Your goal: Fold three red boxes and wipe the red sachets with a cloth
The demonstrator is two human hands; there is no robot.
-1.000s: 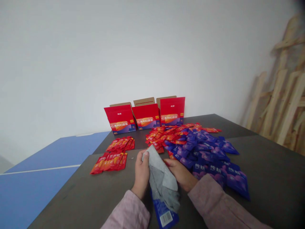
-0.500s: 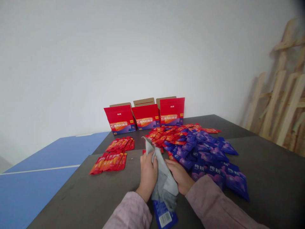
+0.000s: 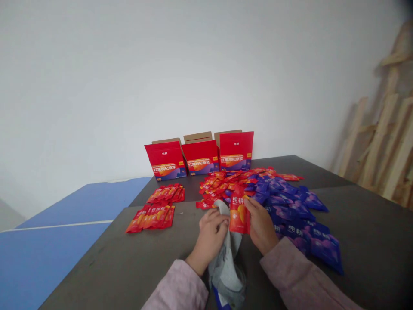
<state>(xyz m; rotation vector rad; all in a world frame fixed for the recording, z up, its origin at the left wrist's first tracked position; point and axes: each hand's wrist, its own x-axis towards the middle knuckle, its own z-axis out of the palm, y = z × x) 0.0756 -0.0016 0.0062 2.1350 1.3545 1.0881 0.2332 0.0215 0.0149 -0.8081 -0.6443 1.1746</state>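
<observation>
In my right hand a red sachet stands upright, its printed front with orange fruit turned toward me. My left hand is closed on a grey cloth, which hangs down toward the table's near edge. The left fingers are beside the sachet's left edge; whether they also pinch it I cannot tell. Under the cloth's lower end a blue sachet shows only in part. Just beyond my hands lies a loose heap of red sachets, and to the right a heap of blue sachets.
Two overlapping rows of red sachets, the near row and the far row, lie on the left of the dark table. Three open red cartons stand at the back. A blue table adjoins left; wooden frames lean right.
A red sachet has come into view, held up in my right hand. The cloth has dropped lower and bunched, covering more of the blue sachet. My left hand has shifted slightly right.
</observation>
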